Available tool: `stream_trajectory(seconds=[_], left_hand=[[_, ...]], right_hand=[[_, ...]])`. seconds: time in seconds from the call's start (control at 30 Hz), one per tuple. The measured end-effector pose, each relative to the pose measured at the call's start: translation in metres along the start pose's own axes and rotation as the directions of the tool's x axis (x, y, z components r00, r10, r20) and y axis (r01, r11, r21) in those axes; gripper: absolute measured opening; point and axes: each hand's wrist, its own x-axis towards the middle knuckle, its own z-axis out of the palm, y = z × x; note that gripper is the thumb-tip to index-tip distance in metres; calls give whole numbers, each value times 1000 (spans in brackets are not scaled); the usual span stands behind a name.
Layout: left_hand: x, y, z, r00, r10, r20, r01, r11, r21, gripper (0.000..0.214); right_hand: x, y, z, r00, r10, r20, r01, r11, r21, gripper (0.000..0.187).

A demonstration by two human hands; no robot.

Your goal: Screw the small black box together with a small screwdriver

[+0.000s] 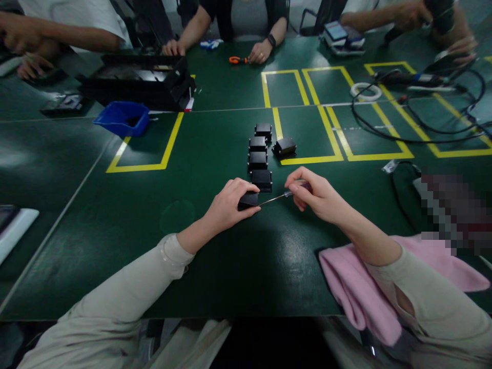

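Note:
My left hand (229,205) is closed around a small black box (248,200) resting on the green table (115,215). My right hand (313,193) pinches a thin screwdriver (277,197) whose metal tip points left into the box. Just beyond my hands, several identical black boxes (258,160) stand in a row running away from me. One more black box (284,147) sits tilted to the right of the row, on a yellow line.
A pink cloth (357,287) lies under my right forearm. A blue bin (122,118) and a black tray (138,82) stand at the far left. Black cables (407,134) loop across the yellow-marked squares at right. Other people's hands rest along the far edge, near orange pliers (237,60).

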Motion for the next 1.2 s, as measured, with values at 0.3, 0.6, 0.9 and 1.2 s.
stream_trajectory(seconds=[0.3,0.6,0.9,1.2], left_hand=[[0,1,0,1000,-6,-2,6,1000,-2,33],[0,1,0,1000,-9,2,9,1000,2,33],[0,2,0,1000,-3,-1,3,1000,-1,34],[0,0,1,1000,14,-14,-14,1000,-1,33]], right_hand=[[0,-1,0,1000,-2,9,2,1000,2,25],[0,-1,0,1000,-7,7,7,1000,-21,16],[0,-3,0,1000,-16,7,16,1000,-19,18],[0,-1,1,1000,-22,4,22,1000,-8,19]])
